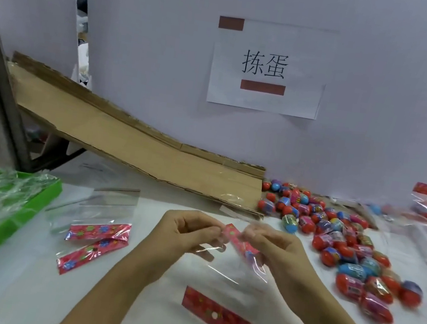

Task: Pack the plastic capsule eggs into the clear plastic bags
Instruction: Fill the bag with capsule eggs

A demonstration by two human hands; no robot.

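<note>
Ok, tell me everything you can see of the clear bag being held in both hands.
The clear plastic bag is thin, glossy film, wrinkled and see-through, with a red flower-printed header strip along its top edge. The left hand and right hand pinch that strip from either side, holding it tilted above the white table. The body hangs loose toward the person. It looks empty; its mouth is blurred.

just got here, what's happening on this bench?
A person is packing capsule eggs into clear bags. Both hands, the left hand and the right hand, pinch the red header strip of one clear plastic bag held above the white table, apparently opening it; no egg is in it yet. A pile of capsule eggs lies to the right below a cardboard ramp. Spare empty bags lie to the left beside a green tray.
</note>
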